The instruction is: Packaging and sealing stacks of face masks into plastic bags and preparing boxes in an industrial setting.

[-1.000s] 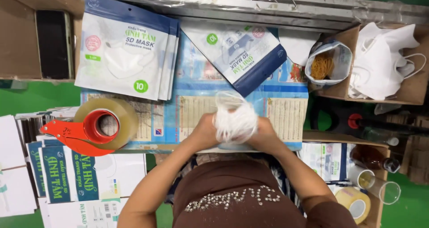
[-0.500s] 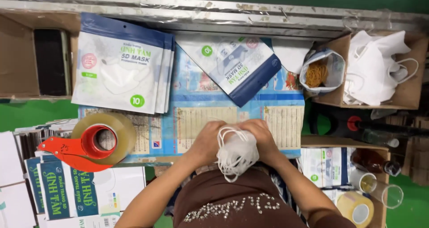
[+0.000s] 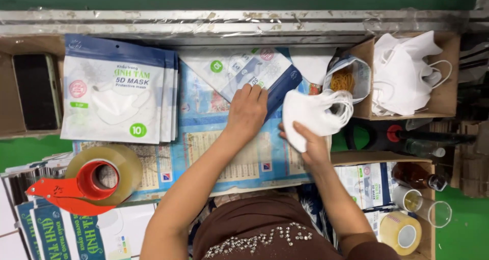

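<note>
The right hand (image 3: 309, 147) grips a stack of white masks (image 3: 311, 112) just right of the angled pouch (image 3: 244, 74), where the left hand (image 3: 247, 111) lies flat, seemingly holding nothing, with the tape dispenser (image 3: 86, 181) well left.

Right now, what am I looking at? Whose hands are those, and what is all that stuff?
The camera sits on a person's head and looks straight down, so you see their own arms. The right hand holds a bunch of white face masks. The left hand rests on a blue and white mask pouch lying on the table. To the left is a stack of the same pouches, and a roll of brown tape in a red holder. On the right, a cardboard box holds more loose white masks.
</note>
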